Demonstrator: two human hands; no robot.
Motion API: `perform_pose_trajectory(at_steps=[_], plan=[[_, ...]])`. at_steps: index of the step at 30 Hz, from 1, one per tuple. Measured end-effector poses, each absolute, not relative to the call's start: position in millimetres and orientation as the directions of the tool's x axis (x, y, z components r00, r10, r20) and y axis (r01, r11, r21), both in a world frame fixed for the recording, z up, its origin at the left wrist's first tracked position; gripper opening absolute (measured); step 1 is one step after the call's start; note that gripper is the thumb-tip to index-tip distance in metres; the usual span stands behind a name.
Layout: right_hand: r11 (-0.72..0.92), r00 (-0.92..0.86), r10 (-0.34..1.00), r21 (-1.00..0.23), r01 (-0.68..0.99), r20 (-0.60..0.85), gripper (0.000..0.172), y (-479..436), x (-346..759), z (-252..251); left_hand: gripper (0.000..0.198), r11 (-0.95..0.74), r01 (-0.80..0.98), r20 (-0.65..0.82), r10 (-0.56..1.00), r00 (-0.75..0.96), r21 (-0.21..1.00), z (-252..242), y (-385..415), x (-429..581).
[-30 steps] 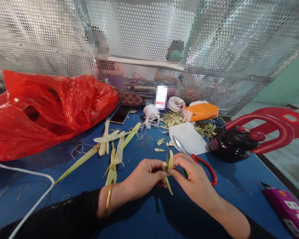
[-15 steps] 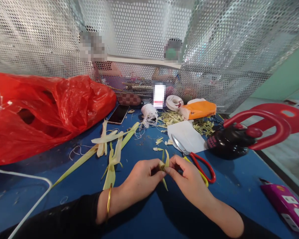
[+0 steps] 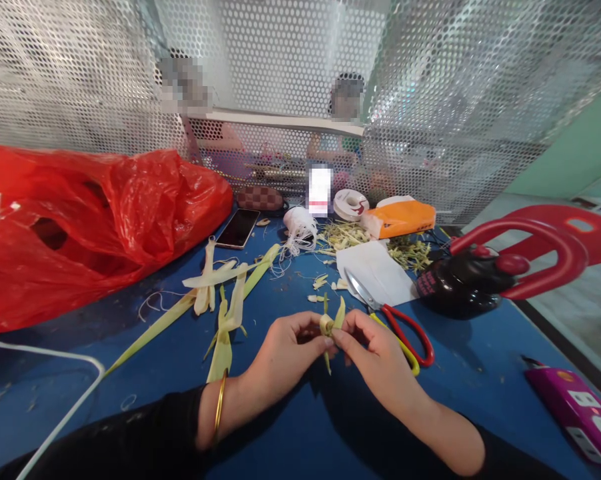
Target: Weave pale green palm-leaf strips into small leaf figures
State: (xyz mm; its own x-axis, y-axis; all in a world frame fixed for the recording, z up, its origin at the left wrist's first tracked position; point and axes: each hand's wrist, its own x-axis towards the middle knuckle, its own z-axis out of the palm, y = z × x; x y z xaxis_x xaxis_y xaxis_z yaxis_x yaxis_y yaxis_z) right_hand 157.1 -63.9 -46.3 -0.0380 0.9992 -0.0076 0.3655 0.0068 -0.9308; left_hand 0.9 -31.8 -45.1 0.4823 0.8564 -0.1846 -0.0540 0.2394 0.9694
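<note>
Between my two hands is a small rolled piece of pale green husk (image 3: 326, 325), with narrow leaf ends sticking out above and below it. My left hand (image 3: 293, 347), with a gold bangle at the wrist, pinches the roll from the left. The thumb and fingers of my right hand (image 3: 373, 350) pinch its right side, near an upright strip. Scissors (image 3: 405, 333) with red and yellow handles lie just beyond my right hand, their blades on a white paper (image 3: 378, 273). Flat husk strips (image 3: 225, 327) are spread on the blue table to the left.
A red plastic bag (image 3: 105, 227) fills the left. Towards the back are a phone (image 3: 238, 228), white string (image 3: 300, 230), a ribbon spool (image 3: 351, 205), dried plant bits (image 3: 345, 235) and an orange tissue pack (image 3: 400, 220). A black pot (image 3: 460, 287) and purple box (image 3: 575, 413) stand right.
The husk roll has turned slightly between my fingers, and its upright strip now leans further right. My hands have barely shifted. Things on the table stay where they were.
</note>
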Motion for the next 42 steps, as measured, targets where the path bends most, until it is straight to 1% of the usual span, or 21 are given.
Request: perform_pose_trajectory(at_steps=[3,5,7,8,10,12,14,16,20,23,26,28,29,31,33,35,37,39,40,42], plan=[[-0.006,-0.087,0.996,-0.960,0.281,-0.032,0.017,-63.0,160.8,-40.6,0.012,0.212,-0.012,-0.183,0.872,0.454,0.977,-38.2,-29.5,-1.2],[0.005,-0.125,0.992,-0.964,0.265,-0.030,0.012,-62.8,163.9,-34.5,0.014,0.234,-0.017,-0.205,0.880,0.429,0.972,-35.1,-26.9,-3.1],[0.063,-0.128,0.991,-0.945,0.320,0.022,0.010,-63.1,166.7,-29.5,0.016,0.283,-0.042,-0.241,0.877,0.416,0.958,-33.4,-24.8,-4.6],[0.116,-0.123,0.990,-0.922,0.368,0.075,0.008,-63.4,167.8,-28.2,0.016,0.308,-0.055,-0.257,0.869,0.422,0.950,-33.0,-24.2,-5.2],[0.257,-0.123,0.966,-0.837,0.482,0.226,0.004,-64.1,169.4,-28.3,0.017,0.347,-0.076,-0.280,0.852,0.443,0.935,-32.5,-24.1,-5.8],[0.384,-0.147,0.916,-0.713,0.586,0.372,0.008,-64.7,170.2,-31.2,0.017,0.362,-0.088,-0.285,0.842,0.459,0.928,-32.6,-24.8,-5.8],[0.463,-0.174,0.859,-0.586,0.665,0.482,0.009,-65.1,170.6,-35.0,0.018,0.366,-0.095,-0.286,0.842,0.457,0.926,-33.3,-25.6,-5.7],[0.502,-0.201,0.809,-0.471,0.725,0.553,0.008,-64.7,171.1,-37.9,0.018,0.379,-0.111,-0.293,0.843,0.452,0.918,-34.5,-25.7,-5.5],[0.557,-0.297,0.724,-0.274,0.784,0.622,0.010,-62.5,172.1,-39.9,0.018,0.467,-0.158,-0.355,0.816,0.456,0.870,-37.5,-25.2,-4.9],[0.575,-0.338,0.666,-0.169,0.800,0.665,0.009,-62.5,171.1,-39.9,0.019,0.510,-0.175,-0.386,0.797,0.465,0.843,-39.5,-25.7,-4.0],[0.592,-0.388,0.616,-0.079,0.802,0.686,0.013,-65.0,168.5,-41.2,0.019,0.484,-0.167,-0.375,0.817,0.438,0.859,-40.7,-26.5,-3.2],[0.634,-0.473,0.589,-0.012,0.773,0.655,0.018,-66.9,166.8,-42.9,0.020,0.451,-0.163,-0.349,0.833,0.429,0.878,-41.1,-27.0,-3.1],[0.657,-0.511,0.583,0.003,0.754,0.631,0.022,-67.6,166.1,-43.6,0.021,0.439,-0.165,-0.337,0.839,0.428,0.883,-41.1,-27.2,-3.1],[0.686,-0.542,0.596,-0.024,0.727,0.593,0.026,-68.6,165.8,-43.5,0.022,0.432,-0.173,-0.329,0.844,0.424,0.885,-40.6,-27.3,-3.3],[0.700,-0.527,0.621,-0.107,0.706,0.579,0.020,-69.3,167.3,-41.0,0.021,0.442,-0.192,-0.338,0.848,0.409,0.876,-39.3,-27.1,-3.5],[0.697,-0.474,0.649,-0.213,0.685,0.595,0.016,-69.1,171.2,-37.0,0.019,0.456,-0.212,-0.352,0.850,0.393,0.865,-37.7,-26.4,-3.8],[0.633,-0.351,0.706,-0.326,0.702,0.615,0.017,-67.0,176.6,-33.5,0.017,0.462,-0.225,-0.360,0.852,0.380,0.858,-36.3,-25.6,-4.0],[0.496,-0.194,0.786,-0.412,0.764,0.587,0.017,-62.7,181.8,-32.0,0.016,0.468,-0.238,-0.366,0.853,0.371,0.851,-35.5,-24.8,-4.2],[0.434,-0.155,0.822,-0.427,0.793,0.548,0.017,-60.1,183.7,-32.1,0.015,0.472,-0.246,-0.369,0.853,0.369,0.847,-35.4,-24.6,-4.4],[0.374,-0.156,0.877,-0.443,0.815,0.454,0.018,-55.5,185.6,-33.5,0.016,0.482,-0.260,-0.375,0.850,0.369,0.836,-35.5,-24.2,-4.8]])
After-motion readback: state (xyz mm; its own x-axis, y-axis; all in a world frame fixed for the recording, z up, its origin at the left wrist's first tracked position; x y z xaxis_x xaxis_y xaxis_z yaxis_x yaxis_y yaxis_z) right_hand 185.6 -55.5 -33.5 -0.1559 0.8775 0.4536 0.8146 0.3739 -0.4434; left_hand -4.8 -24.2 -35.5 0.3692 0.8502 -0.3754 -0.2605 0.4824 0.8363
